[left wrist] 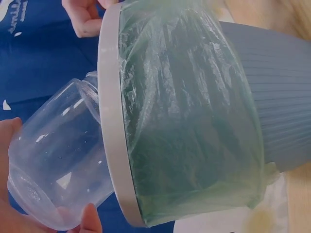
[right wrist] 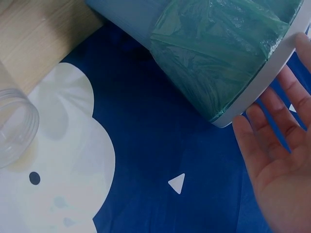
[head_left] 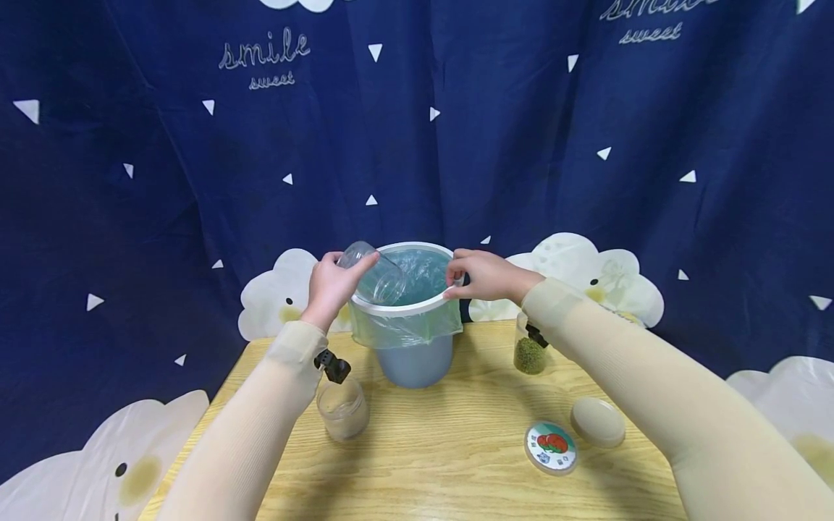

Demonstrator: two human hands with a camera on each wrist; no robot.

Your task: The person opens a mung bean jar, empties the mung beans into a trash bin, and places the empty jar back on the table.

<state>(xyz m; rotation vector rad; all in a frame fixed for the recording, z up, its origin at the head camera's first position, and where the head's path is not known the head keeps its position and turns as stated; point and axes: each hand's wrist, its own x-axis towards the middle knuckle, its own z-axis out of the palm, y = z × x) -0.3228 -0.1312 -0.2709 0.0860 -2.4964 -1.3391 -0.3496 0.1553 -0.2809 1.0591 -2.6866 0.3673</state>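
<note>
My left hand [head_left: 331, 286] grips a clear plastic jar [left wrist: 60, 150] around its body, fingers and thumb on opposite sides. The jar is tilted, its mouth over the opening of a blue trash bin [head_left: 417, 362]. Only a few small specks show on the jar's wall. A green plastic bag [left wrist: 189, 121] lines the bin and folds down outside, under a white rim ring [left wrist: 114, 116]. On the bin's right side my right hand [head_left: 490, 276] holds the rim, thumb and fingertips against it.
A lidless clear jar [head_left: 343, 412] stands below my left wrist. To the right, a jar of green beans [head_left: 530, 356] stands partly behind my right sleeve. A round lid with a tomato picture [head_left: 551, 448] and a beige lid [head_left: 598, 422] lie on the wooden table [head_left: 430, 463]. A blue curtain [head_left: 417, 145] hangs behind.
</note>
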